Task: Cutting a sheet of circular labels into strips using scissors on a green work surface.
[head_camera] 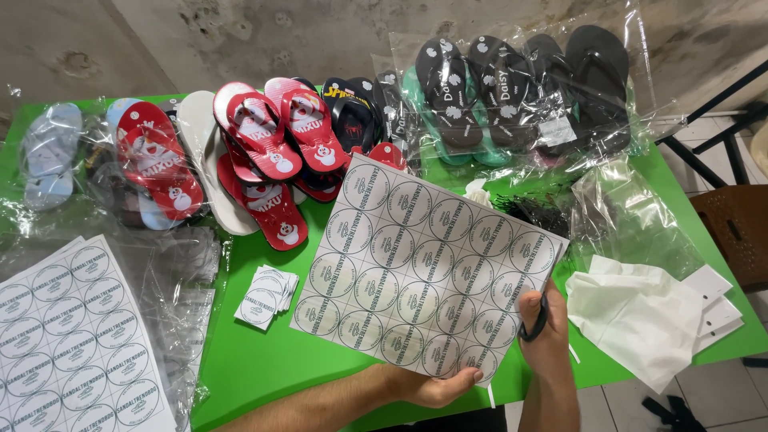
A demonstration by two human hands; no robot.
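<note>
My left hand (436,388) grips the near bottom edge of a white sheet of round printed labels (416,264), holding it up over the green table (264,360). My right hand (540,324) is closed on black-handled scissors (538,318) at the sheet's right bottom corner. A small stack of cut square labels (266,296) lies on the table to the left of the sheet.
Red flip-flops (272,152) and bagged black flip-flops (512,88) lie along the far side. More label sheets (76,336) rest at the near left on clear plastic. White bags and cards (640,308) sit at the right, beside a brown chair (740,232).
</note>
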